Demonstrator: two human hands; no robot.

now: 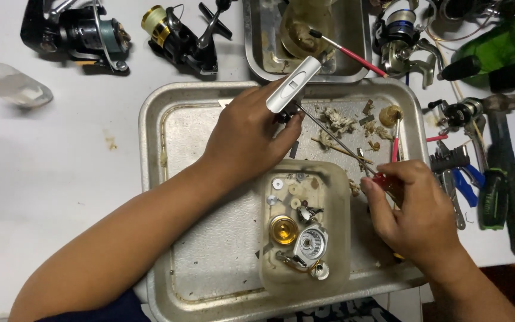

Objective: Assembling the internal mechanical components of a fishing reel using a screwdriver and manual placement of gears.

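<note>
Evidently, the left hand [248,134] pinched a slim silver handle piece [293,84], rigid, light, possibly greasy, above its fingers [290,122]; the right hand [415,209] gripped a red-handled screwdriver [382,179], best held mid-length.

Two bare forearms come into the head view, one from about seven o'clock and the other from about five o'clock. Each ends in a bare hand: the left hand [247,138] sits near the centre of the picture, the right hand [415,210] toward four o'clock. No glove, ring, watch or bracelet shows on either hand or wrist. Both forearms are uncovered along the whole length in view. At about six o'clock, by the upper left arm, a small patch of dark navy-blue cloth sleeve [105,310] shows; its cut and any print cannot be told.
</note>
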